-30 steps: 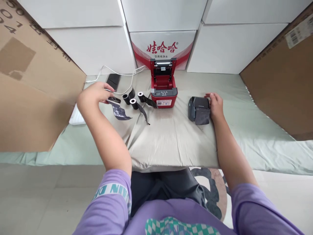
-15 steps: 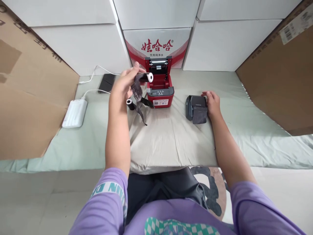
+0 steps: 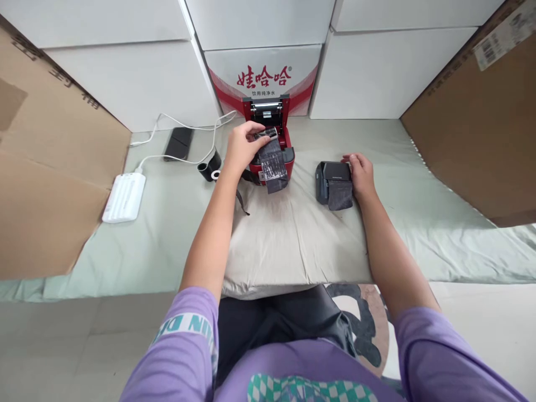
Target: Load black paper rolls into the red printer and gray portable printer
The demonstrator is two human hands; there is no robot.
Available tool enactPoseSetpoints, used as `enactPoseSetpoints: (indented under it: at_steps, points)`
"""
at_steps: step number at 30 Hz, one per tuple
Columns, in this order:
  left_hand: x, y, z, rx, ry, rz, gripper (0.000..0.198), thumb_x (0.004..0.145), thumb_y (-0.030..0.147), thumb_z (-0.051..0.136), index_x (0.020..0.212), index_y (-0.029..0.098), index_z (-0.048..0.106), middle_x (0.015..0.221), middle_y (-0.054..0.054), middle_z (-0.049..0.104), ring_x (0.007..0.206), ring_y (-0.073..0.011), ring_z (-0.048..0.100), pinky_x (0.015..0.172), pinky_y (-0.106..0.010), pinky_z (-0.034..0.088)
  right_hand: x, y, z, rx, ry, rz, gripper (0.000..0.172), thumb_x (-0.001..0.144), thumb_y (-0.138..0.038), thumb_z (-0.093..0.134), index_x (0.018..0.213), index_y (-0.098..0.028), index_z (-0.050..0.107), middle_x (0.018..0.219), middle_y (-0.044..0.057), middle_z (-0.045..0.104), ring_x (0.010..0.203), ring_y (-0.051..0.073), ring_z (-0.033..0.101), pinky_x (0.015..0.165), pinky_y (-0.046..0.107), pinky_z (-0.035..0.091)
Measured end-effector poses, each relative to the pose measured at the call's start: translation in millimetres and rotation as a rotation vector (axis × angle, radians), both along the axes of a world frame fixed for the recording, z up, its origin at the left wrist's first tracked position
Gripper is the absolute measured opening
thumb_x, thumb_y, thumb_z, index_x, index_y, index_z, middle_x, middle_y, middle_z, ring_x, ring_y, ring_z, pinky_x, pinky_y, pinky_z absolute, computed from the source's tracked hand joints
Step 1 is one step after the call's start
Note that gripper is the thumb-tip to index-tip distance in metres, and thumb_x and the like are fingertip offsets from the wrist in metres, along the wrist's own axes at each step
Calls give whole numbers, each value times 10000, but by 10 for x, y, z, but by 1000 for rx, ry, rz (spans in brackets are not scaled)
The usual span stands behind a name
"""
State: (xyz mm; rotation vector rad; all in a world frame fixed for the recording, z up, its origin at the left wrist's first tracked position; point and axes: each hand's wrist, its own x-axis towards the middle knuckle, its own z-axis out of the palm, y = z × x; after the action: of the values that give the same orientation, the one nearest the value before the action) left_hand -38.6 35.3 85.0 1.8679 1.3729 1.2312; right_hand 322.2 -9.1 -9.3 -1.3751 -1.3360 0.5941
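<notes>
My left hand [image 3: 245, 148] pinches a roll of black label paper [image 3: 271, 134] over the opened red label printer [image 3: 290, 167]. The loose black strip [image 3: 274, 167] hangs from the roll across the printer's front. Behind it the printer's lid [image 3: 267, 110] stands raised. My right hand [image 3: 362, 177] is curled against the right side of a small dark printer [image 3: 334, 170], which has a black strip [image 3: 340, 194] hanging out of its front. Left of the red printer lie more black rolls [image 3: 209, 166], partly hidden by my left arm.
A white power bank [image 3: 124, 197] with a white cable [image 3: 180, 160] and a black phone-like slab [image 3: 178, 143] lie on the left. Cardboard boxes [image 3: 58, 184] flank both sides of the cloth-covered surface [image 3: 268, 245]. White boxes [image 3: 259, 22] are stacked along the back.
My left hand has moved right with the roll, from the printer's left side to over its open compartment. The strip now drapes down the front. My right hand stays at the dark printer.
</notes>
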Motion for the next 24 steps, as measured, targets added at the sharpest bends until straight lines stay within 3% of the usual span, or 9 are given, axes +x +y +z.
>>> enactPoseSetpoints:
  at_steps: [5, 10, 18, 24]
  points:
    - [44, 31, -25, -52, 143, -4, 305, 821, 171, 722, 1122, 205, 758, 1082, -64, 767, 970, -217, 700, 962, -367, 549, -36, -21, 37, -27, 78, -44, 626, 793, -833, 600, 934, -232, 708, 929, 73, 730, 915, 253, 690, 921, 464, 556]
    - [52, -8, 82, -121, 298, -4, 301, 844, 173, 670, 1114, 225, 792, 1075, -52, 782, 1085, -254, 694, 1051, -396, 505, -45, -34, 50, -21, 76, -38, 618, 798, -824, 604, 929, -229, 707, 926, 80, 728, 913, 261, 691, 924, 476, 555]
    - [60, -78, 207, -155, 397, -76, 319, 888, 184, 600, 1135, 240, 796, 1192, -56, 775, 1145, -262, 681, 1053, -387, 487, -46, -40, 62, -34, 68, -54, 639, 784, -837, 601, 932, -225, 709, 933, 83, 730, 902, 260, 694, 907, 473, 564]
    - [43, -58, 180, -114, 396, -55, 359, 891, 146, 596, 1201, 240, 752, 1202, -65, 762, 1164, -259, 676, 1087, -399, 486, -31, -39, 55, -39, 52, -45, 603, 821, -808, 578, 940, -230, 703, 924, 70, 730, 919, 251, 693, 917, 462, 556]
